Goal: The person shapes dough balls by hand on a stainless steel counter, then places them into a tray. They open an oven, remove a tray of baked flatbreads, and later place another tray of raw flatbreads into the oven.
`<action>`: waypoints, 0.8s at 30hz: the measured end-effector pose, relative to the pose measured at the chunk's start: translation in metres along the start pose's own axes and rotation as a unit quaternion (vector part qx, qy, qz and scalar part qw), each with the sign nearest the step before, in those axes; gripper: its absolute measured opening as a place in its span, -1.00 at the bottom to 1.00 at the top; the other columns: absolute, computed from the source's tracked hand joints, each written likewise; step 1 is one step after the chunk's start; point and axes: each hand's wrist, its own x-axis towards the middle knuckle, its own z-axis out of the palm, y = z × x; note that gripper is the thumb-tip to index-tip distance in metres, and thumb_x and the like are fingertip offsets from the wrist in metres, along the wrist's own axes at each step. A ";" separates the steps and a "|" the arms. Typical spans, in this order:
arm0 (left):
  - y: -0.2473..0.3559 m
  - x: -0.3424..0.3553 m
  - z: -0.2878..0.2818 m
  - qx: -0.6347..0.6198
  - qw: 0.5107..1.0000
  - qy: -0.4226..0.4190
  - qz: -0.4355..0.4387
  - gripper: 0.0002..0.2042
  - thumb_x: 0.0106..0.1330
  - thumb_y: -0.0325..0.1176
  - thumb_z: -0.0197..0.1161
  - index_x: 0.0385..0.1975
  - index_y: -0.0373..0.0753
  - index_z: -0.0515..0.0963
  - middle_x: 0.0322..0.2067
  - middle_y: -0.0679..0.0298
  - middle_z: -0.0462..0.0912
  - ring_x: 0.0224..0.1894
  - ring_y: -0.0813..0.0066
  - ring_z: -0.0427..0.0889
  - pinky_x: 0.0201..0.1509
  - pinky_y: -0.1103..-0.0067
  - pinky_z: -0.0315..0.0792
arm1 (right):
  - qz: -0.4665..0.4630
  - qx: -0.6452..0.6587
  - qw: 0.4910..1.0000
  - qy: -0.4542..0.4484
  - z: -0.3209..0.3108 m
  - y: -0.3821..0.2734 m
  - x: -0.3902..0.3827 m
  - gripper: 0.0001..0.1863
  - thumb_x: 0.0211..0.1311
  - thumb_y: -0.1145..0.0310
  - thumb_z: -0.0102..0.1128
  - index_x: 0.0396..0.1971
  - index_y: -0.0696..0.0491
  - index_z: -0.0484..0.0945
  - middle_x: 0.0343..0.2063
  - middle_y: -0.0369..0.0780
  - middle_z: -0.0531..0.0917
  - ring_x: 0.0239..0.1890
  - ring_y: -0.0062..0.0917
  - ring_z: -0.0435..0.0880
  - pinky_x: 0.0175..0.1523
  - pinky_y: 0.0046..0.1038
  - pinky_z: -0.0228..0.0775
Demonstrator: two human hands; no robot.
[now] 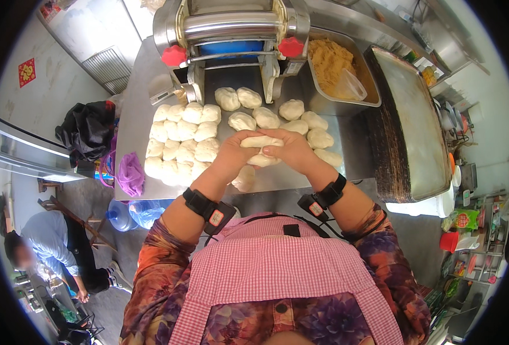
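While our left hand (237,152) and right hand (292,150) pinch dough piece (260,142), we judge dough rows (186,131) shaped, scattered lumps (266,118) perhaps unfinished.

The dough (260,141) is creamy white, the tabletop (135,123) silver-grey. The apron (277,270) is pink-and-white gingham; the sleeves (165,253) bear flowers in orange, red and purple. The wristbands (198,202) are black, the knobs (174,56) red, the paste (328,63) yellow-orange. One bag (130,174) is bright purple, another bag (86,127) black. The bottle (118,216) is blue; the co-worker's shirt (46,233) pale blue, the trousers (83,256) black.
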 end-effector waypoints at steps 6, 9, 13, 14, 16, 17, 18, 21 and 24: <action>-0.011 0.009 0.015 -0.111 0.992 -0.058 -0.002 -0.74 0.17 -0.54 0.11 -0.12 -0.27 0.51 -0.08 0.21 0.53 -0.09 0.45 0.55 -0.02 0.53 0.44 | 0.001 0.055 0.998 -0.038 -0.040 0.001 -0.010 -0.51 0.04 0.47 0.26 0.05 0.15 0.46 -0.08 -0.24 0.57 -0.11 -0.61 0.54 -0.02 -0.59 0.40; -0.023 0.012 0.024 0.109 0.994 -0.004 0.032 -0.57 0.12 -0.58 0.10 0.06 -0.29 0.41 -0.02 0.18 0.49 -0.01 0.40 0.51 0.06 0.55 0.38 | -0.013 0.002 0.999 -0.036 -0.042 0.009 -0.020 -0.53 0.01 0.48 0.27 0.02 0.11 0.50 -0.10 -0.24 0.59 -0.12 -0.60 0.55 -0.01 -0.57 0.40; -0.042 0.006 0.025 0.049 0.997 0.003 0.065 -0.39 0.07 -0.62 0.10 0.22 -0.28 0.21 0.10 0.15 0.37 0.12 0.34 0.39 0.09 0.55 0.33 | 0.003 -0.230 0.973 -0.021 -0.042 0.034 -0.033 -0.50 0.05 0.47 0.27 0.06 0.11 0.44 -0.02 -0.26 0.54 -0.06 -0.62 0.51 0.02 -0.61 0.36; -0.044 0.002 0.019 0.009 0.997 0.026 0.075 -0.37 0.07 -0.62 0.10 0.24 -0.28 0.17 0.13 0.15 0.34 0.15 0.32 0.35 0.11 0.53 0.32 | -0.018 -0.229 0.973 -0.003 -0.042 0.044 -0.034 -0.49 0.02 0.45 0.28 0.05 0.08 0.45 -0.02 -0.24 0.55 -0.02 -0.54 0.50 0.06 -0.56 0.35; -0.046 -0.005 0.004 -0.027 0.991 0.102 0.080 -0.37 0.09 -0.58 0.12 0.25 -0.28 0.15 0.19 0.15 0.26 0.23 0.25 0.25 0.18 0.44 0.28 | -0.098 -0.211 0.972 0.030 -0.039 0.066 -0.034 -0.48 -0.02 0.43 0.29 0.04 0.02 0.46 -0.03 -0.21 0.56 0.05 -0.38 0.49 0.13 -0.46 0.33; -0.047 -0.012 -0.005 -0.058 0.986 0.120 0.100 -0.41 0.13 -0.50 0.10 0.24 -0.29 0.18 0.18 0.15 0.29 0.23 0.23 0.25 0.21 0.40 0.25 | -0.149 -0.349 0.925 0.011 -0.039 0.076 -0.033 -0.47 -0.04 0.41 0.30 0.04 0.01 0.45 0.00 -0.21 0.53 0.10 -0.32 0.43 0.17 -0.42 0.28; -0.049 -0.019 -0.013 -0.073 0.985 0.125 0.093 -0.44 0.14 -0.48 0.09 0.21 -0.31 0.21 0.17 0.14 0.30 0.23 0.23 0.25 0.21 0.40 0.26 | -0.213 -0.473 0.855 -0.012 -0.040 0.086 -0.032 -0.45 -0.06 0.39 0.32 0.04 0.00 0.44 0.03 -0.21 0.50 0.15 -0.26 0.37 0.21 -0.38 0.23; -0.062 -0.040 -0.029 -0.105 0.979 0.144 0.096 -0.51 0.16 -0.46 0.03 0.15 -0.36 0.28 0.13 0.12 0.35 0.21 0.22 0.29 0.21 0.40 0.26 | -0.255 -0.613 0.740 -0.114 -0.041 0.100 -0.029 -0.40 -0.10 0.35 0.32 0.06 -0.03 0.40 0.10 -0.20 0.42 0.26 -0.13 0.19 0.30 -0.30 0.09; -0.077 -0.061 -0.039 -0.147 0.967 0.182 0.098 -0.58 0.16 -0.49 0.01 0.08 -0.39 0.33 0.03 0.10 0.42 0.12 0.27 0.38 0.15 0.41 0.32 | -0.259 -0.543 0.794 -0.091 -0.034 0.098 -0.025 -0.41 -0.10 0.36 0.32 0.04 0.00 0.39 0.02 -0.16 0.47 0.17 -0.14 0.30 0.21 -0.30 0.20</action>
